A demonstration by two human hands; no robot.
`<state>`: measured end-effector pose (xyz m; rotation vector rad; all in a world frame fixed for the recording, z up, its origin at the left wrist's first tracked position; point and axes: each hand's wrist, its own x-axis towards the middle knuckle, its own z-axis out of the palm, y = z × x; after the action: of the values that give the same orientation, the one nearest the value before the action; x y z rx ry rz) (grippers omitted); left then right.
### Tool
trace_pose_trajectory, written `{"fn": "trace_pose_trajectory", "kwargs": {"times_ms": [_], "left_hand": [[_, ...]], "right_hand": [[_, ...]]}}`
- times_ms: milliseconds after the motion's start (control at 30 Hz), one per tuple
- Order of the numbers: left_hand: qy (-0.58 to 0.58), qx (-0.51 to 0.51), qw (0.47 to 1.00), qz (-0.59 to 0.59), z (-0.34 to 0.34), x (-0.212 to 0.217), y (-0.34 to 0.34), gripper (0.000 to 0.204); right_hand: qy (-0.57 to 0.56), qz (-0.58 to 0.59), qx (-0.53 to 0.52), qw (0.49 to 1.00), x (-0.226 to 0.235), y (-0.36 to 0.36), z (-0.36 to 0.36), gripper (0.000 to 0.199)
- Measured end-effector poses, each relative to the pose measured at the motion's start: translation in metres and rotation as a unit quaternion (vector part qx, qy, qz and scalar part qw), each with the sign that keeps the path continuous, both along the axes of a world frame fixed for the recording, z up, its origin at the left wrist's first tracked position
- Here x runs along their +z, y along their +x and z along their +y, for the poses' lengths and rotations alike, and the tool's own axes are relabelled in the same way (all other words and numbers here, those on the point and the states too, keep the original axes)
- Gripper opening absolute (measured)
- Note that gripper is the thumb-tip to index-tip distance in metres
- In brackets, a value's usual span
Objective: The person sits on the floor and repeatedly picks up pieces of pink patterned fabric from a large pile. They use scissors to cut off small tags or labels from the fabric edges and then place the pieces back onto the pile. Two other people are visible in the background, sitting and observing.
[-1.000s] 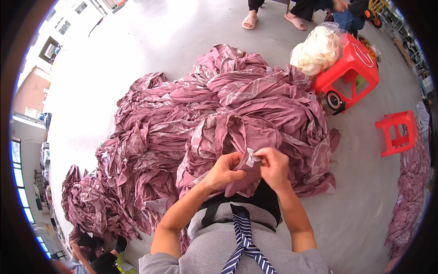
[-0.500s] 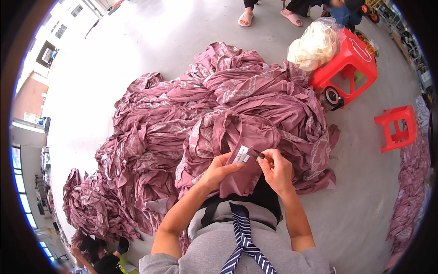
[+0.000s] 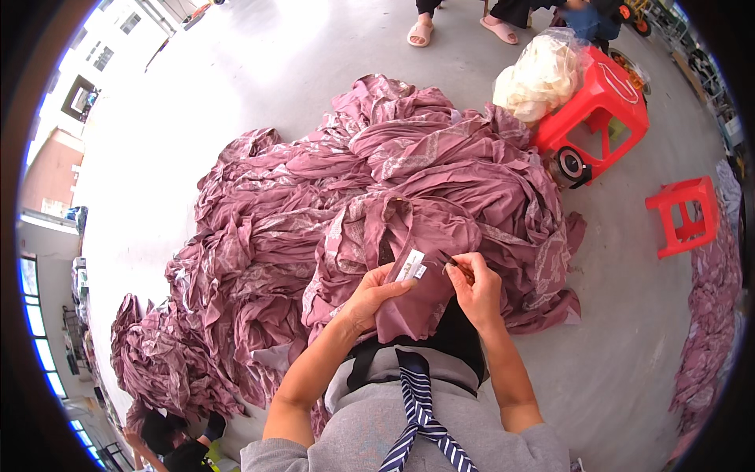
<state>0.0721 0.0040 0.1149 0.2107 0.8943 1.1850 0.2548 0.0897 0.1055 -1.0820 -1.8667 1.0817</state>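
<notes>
Dusty-pink patterned fabric (image 3: 440, 224) lies bunched across my lap. My left hand (image 3: 376, 295) pinches its edge beside a white label (image 3: 410, 266), thumb on top. Just right of the label, my right hand (image 3: 476, 287) is closed around a small dark tool that looks like thread snips (image 3: 451, 260). Only its dark tip shows, close to the fabric; the fingers hide the rest. The held fabric runs into a large heap of the same cloth (image 3: 291, 189) in front of me.
At the right stand a large red stool (image 3: 578, 118) and a smaller red stool (image 3: 683, 218). A clear bag of cream material (image 3: 539, 79) leans by the larger one, near a round dark-rimmed object (image 3: 569, 165). Another person crouches at lower left; sandalled feet (image 3: 421, 33) show at the far side.
My right hand has shifted slightly left and up, and less of the dark tip shows. The label has moved a little left with the fabric; my left hand keeps its grip.
</notes>
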Motion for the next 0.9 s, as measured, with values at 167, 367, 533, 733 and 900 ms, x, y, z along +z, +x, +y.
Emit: {"fn": "trace_pose_trajectory", "kwargs": {"times_ms": [167, 367, 533, 733, 900], "left_hand": [[0.016, 0.01, 1.0, 0.021, 0.0, 0.001, 0.003, 0.027], [0.021, 0.01, 0.999, 0.038, 0.0, 0.002, 0.0, 0.029], [0.018, 0.008, 0.999, 0.034, -0.001, 0.003, 0.0, 0.029], [0.024, -0.005, 0.999, 0.038, 0.0, 0.004, 0.0, 0.029], [0.017, -0.016, 0.999, 0.039, 0.001, 0.002, -0.002, 0.031]], "right_hand": [[0.055, -0.064, 0.077, 0.993, 0.017, 0.004, -0.008, 0.021], [0.096, -0.102, 0.07, 0.988, 0.012, 0.0, -0.005, 0.021], [0.111, -0.101, 0.059, 0.987, 0.012, -0.003, -0.004, 0.021], [0.169, -0.108, 0.077, 0.977, 0.014, -0.008, 0.0, 0.023], [0.181, -0.119, 0.092, 0.972, 0.015, -0.008, 0.002, 0.023]]}}
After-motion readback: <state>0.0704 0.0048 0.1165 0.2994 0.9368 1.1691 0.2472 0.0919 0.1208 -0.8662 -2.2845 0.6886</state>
